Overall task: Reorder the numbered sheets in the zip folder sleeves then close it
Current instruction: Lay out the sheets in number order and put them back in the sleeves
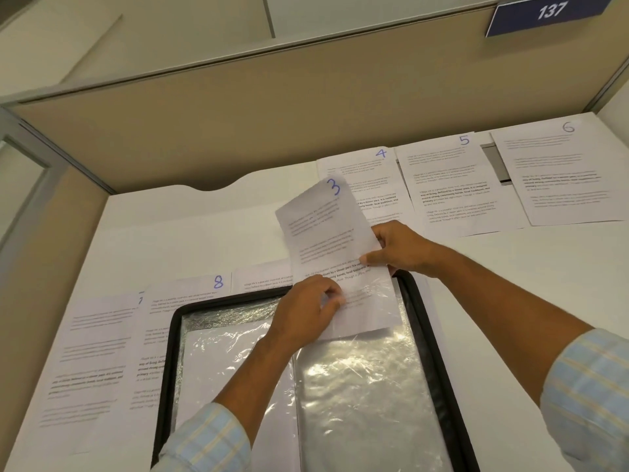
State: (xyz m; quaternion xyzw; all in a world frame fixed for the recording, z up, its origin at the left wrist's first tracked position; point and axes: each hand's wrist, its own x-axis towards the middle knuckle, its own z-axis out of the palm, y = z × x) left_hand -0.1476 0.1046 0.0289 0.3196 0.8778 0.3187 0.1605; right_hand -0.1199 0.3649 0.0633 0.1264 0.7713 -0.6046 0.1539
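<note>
At the centre of the frame, sheet 3 [326, 233] is held slanted over the upper right of the open zip folder [422, 321], its lower end apparently just inside the clear sleeve [360, 386]. Its right edge is gripped by the right hand [401, 250] and its lower part pinched by the left hand [306, 308]. If pushed down so skewed, a corner could be caught on the film and the paper creased.

Bright even light, sleeve [360, 379] glare, edges warped
</note>
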